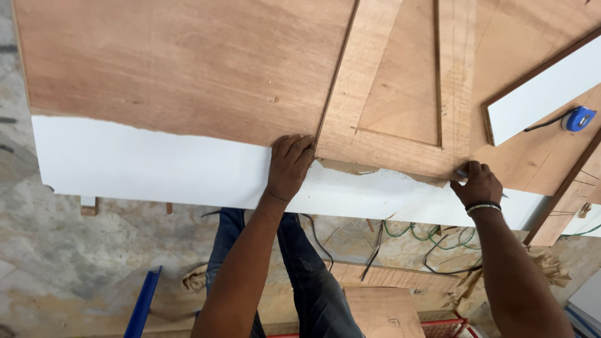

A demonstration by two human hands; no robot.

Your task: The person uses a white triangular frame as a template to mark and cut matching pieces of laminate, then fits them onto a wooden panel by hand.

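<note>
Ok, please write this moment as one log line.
left hand: flat on veneer sheet edge | right hand: holds pencil at wooden frame | tape measure: apart, right

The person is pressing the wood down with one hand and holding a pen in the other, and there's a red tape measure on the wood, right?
Not quite: the tape measure is blue, not red, as the head view shows. The rest holds: the left hand presses on the wood sheet, and the right hand holds a pen.
</note>
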